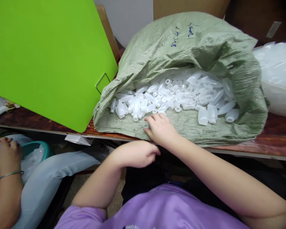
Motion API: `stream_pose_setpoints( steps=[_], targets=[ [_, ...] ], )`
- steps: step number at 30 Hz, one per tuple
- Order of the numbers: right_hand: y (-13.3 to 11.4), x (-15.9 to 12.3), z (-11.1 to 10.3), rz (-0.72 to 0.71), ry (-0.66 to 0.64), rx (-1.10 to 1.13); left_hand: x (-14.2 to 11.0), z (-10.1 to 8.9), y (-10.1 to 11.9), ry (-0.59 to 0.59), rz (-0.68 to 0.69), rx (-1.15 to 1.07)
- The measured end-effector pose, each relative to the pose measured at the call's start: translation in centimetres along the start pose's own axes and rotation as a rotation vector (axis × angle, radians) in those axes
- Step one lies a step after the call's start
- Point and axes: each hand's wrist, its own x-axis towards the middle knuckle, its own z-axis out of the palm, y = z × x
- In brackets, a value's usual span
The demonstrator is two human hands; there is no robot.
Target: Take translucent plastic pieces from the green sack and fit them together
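Observation:
A pale green woven sack point(143, 66) lies on its side with its mouth toward me. Many small translucent white plastic bottles point(165, 97) spill inside its opening. My right hand point(160, 128) rests over the sack's lower lip, thumb and fingers closed around one small bottle point(146, 126), whose round neck shows at the fingertips. Nearer to my body, my left hand point(139, 155) hangs just off the table's front edge, its fingers curled. Whatever those fingers may hold is hidden from view.
A large bright green board point(52, 60) with a wire handle slants at the left. A clear bag of white pieces point(280, 73) stands at the right on the wood-patterned table point(276, 135). At lower left, another person's hands point(8, 154) work over a teal basin point(46, 151).

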Motion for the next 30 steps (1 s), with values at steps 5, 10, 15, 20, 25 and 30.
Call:
stream_pose_setpoints(
  steps=[5, 10, 15, 20, 25, 30],
  targets=[
    [-0.1, 0.1, 0.5, -0.055, 0.008, 0.093, -1.4, -5.6, -5.2, 0.577, -0.128, 0.493],
    [1.1, -2.8, -1.5, -0.088, 0.103, 0.364, 1.0, -6.7, -9.5, 0.576, -0.068, 0.824],
    [2.4, -5.5, -2.4, -0.115, 0.107, 0.348, 1.1, -6.7, -8.9, 0.658, 0.013, 0.905],
    [2.8, -6.4, -2.5, 0.053, 0.221, 0.4, 0.8, -4.8, -5.0, 0.716, 0.143, 0.866],
    [3.6, -7.6, -3.5, -0.052, 0.291, 0.443, 1.0, -1.4, -1.0, 0.498, 0.129, 0.55],
    [4.2, -10.8, -4.3, -0.386, 0.194, 0.413, 0.4, -0.7, 0.5, 0.062, 0.124, -0.215]
  ],
)
